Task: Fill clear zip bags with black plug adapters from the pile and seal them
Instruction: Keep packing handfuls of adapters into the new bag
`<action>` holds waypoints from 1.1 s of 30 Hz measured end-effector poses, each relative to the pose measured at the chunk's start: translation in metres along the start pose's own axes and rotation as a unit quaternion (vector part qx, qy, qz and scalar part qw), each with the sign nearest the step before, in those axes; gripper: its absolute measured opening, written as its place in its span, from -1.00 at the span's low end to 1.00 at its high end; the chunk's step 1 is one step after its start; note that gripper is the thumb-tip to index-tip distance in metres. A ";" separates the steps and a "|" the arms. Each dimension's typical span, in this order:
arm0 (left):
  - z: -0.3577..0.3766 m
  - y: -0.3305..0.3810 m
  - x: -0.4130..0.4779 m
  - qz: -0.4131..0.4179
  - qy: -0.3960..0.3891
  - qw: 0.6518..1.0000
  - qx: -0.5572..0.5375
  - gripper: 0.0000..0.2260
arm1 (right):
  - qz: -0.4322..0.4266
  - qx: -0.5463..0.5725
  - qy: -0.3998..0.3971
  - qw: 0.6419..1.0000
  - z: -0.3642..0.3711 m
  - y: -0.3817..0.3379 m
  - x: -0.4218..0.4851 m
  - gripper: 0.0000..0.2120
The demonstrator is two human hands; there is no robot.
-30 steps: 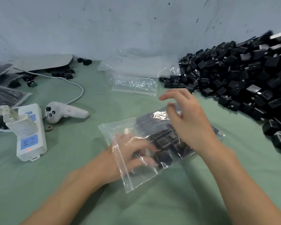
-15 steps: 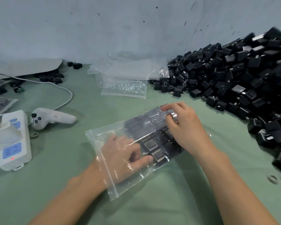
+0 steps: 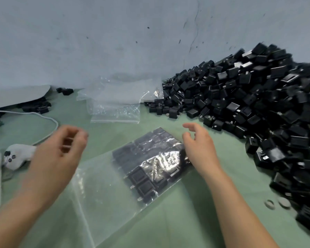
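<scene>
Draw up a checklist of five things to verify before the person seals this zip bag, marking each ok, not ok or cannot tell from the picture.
1. The plug adapters are inside the zip bag: ok, packed in rows at its far end.
2. The bag's near half is free of adapters: ok, only clear plastic shows there.
3. The zip strip is pressed shut: cannot tell, it is too faint.
4. The left hand is free: ok, it is raised, blurred and holds nothing.
5. The right hand is free: ok, its fingers are relaxed at the bag's right edge.
</scene>
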State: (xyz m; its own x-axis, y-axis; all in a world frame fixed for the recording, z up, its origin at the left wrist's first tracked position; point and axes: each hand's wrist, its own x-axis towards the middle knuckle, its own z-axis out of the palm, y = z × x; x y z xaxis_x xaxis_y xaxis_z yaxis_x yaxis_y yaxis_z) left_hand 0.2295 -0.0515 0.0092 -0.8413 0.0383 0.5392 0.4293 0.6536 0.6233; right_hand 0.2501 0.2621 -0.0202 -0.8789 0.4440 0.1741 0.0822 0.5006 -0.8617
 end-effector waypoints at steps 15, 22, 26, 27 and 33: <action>0.269 0.069 0.167 -0.072 -0.332 0.925 0.172 -0.09 | 0.114 0.060 0.002 0.992 -0.014 0.035 0.061 -0.75; 0.314 0.081 0.152 -0.084 -0.198 0.957 0.193 -0.40 | 0.139 0.130 0.019 0.982 -0.014 0.041 0.069 -0.83; 0.318 0.080 0.156 -0.101 -0.222 0.941 0.233 -0.37 | 0.135 0.119 0.011 0.984 -0.013 0.041 0.067 -0.80; 0.316 0.076 0.161 -0.106 -0.236 0.938 0.230 -0.38 | 0.134 0.122 0.012 0.983 -0.014 0.041 0.066 -0.81; 0.288 0.046 0.184 -0.048 -0.299 0.917 0.259 -0.39 | 0.135 0.140 0.015 0.981 -0.019 0.043 0.065 -0.81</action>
State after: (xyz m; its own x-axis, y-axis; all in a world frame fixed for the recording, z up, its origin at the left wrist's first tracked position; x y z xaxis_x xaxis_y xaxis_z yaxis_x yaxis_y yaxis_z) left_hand -0.0006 0.2036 -0.0259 -0.9631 0.2691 -0.0082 0.2610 0.9408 0.2162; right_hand 0.2058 0.3265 -0.0367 -0.8288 0.5554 -0.0675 0.1733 0.1402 -0.9748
